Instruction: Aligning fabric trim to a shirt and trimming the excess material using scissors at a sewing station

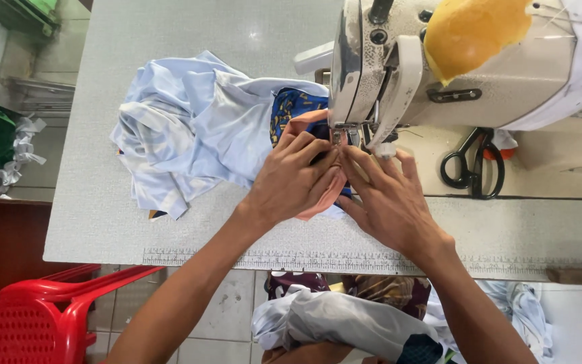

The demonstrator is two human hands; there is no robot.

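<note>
A grey worktable (102, 222) carries a cream sewing machine (453, 74), and a large heap of pale blue cloth (190, 128) lies bunched to its left, apparently already through or waiting. Both hands press flat, fingers together and extended, gripping nothing: the left hand (291, 182) on a salmon-pink piece (325, 195) over dark blue patterned fabric (291, 108), the right hand (389, 199) beside it. Black scissors (473, 165) lie unused. The needle and any finished seam are hidden behind the fingers and machine head, so progress is unclear
</note>
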